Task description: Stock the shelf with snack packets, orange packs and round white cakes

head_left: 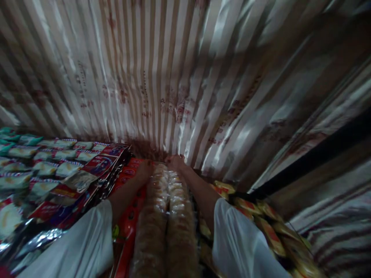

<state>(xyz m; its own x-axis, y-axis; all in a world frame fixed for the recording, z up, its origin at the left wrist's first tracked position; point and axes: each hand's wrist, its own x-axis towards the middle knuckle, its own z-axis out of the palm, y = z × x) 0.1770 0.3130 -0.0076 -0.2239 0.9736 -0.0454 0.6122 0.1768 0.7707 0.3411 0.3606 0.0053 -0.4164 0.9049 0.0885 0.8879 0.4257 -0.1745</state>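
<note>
Two long rows of round, light-brown baked goods (181, 227) in clear, shiny plastic run away from me in the middle of the head view. Both my arms reach forward along them in white sleeves. My left hand (145, 170) is at the far left end of the rows, dark and blurred, so its fingers cannot be made out. At the far right end my right hand (176, 163) touches the wrapped goods with bent fingers drawn together. What lies between those fingers is hidden.
Left of the rows lie red packages (130, 220), dark-red packets (101, 164) and many white packs (68, 168). Yellow-wrapped packs (271, 235) lie on the right, under a slanting dark bar (313, 154). A striped, printed sheet (150, 77) hangs behind everything.
</note>
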